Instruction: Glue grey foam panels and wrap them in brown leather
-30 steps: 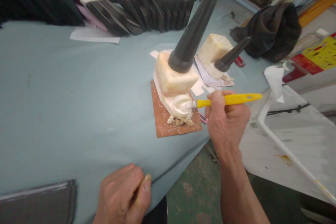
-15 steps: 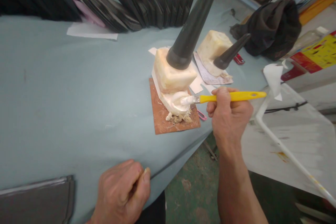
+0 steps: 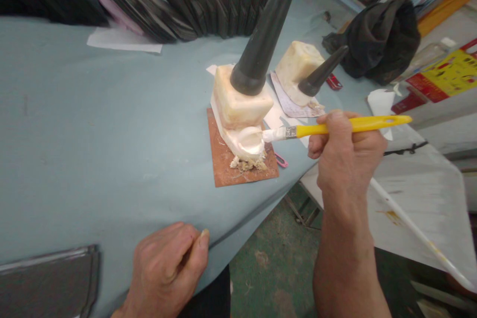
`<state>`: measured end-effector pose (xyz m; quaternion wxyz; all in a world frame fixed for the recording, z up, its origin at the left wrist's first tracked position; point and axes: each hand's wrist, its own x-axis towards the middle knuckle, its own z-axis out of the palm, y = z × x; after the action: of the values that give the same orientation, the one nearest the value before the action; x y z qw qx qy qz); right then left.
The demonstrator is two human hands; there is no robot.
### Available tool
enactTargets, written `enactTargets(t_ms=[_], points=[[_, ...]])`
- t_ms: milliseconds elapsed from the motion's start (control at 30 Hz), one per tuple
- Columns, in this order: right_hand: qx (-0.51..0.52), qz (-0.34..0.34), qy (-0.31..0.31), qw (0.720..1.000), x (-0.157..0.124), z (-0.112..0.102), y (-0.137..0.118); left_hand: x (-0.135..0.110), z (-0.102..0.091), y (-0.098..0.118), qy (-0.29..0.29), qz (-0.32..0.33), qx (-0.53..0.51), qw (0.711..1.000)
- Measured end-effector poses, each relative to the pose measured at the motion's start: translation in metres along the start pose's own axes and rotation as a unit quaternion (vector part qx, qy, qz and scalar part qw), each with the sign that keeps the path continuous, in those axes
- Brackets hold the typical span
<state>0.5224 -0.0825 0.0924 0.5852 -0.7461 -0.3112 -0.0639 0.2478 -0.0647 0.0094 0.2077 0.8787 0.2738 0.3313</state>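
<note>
My right hand [image 3: 346, 146] is closed around the yellow handle of a paintbrush [image 3: 354, 124]. White paste coats the bristles, which are at the right rim of the open front well of a cream-coloured container [image 3: 242, 104]. Inside that well is white, wet-looking paste, and crusty dried lumps [image 3: 248, 163] cling below its front. A black tapered cone [image 3: 263, 39] leans up from the container's block-shaped top. Under it lies a brown board [image 3: 223, 171]. My left hand [image 3: 167, 263] rests in a loose fist at the table's front edge, thumb against the index finger, nothing showing in it.
Behind stands a similar container [image 3: 298, 62] with a smaller black cone [image 3: 322, 72]. Rows of black flat pieces [image 3: 208, 12] line the table's back. A dark panel [image 3: 48, 283] lies front left, a black bag [image 3: 383, 42] back right. A pink-handled tool [image 3: 281, 160] sits beside the board.
My right hand has moved right and slightly up, drawing the brush from inside the paste well to its right rim. My left hand stays in its fist; the whole view has shifted a little.
</note>
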Motion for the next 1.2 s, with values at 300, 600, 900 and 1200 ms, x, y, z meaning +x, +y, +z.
enactTargets(t_ms=[300, 600, 900, 1200], points=[[0.055, 0.048, -0.044, 0.996, -0.011, 0.018, 0.023, 0.001, 0.001, 0.000, -0.002, -0.005, 0.003, 1.000], [-0.011, 0.018, -0.043, 0.999, -0.009, 0.004, 0.021, 0.001, 0.001, 0.000, -0.001, 0.000, 0.006, 1.000], [-0.046, -0.003, -0.063, 0.997, -0.005, -0.007, 0.015, -0.004, 0.003, -0.002, -0.006, -0.007, -0.003, 1.000], [0.018, -0.024, -0.087, 0.996, -0.012, -0.030, 0.012, -0.001, 0.003, -0.002, -0.001, -0.005, 0.002, 1.000]])
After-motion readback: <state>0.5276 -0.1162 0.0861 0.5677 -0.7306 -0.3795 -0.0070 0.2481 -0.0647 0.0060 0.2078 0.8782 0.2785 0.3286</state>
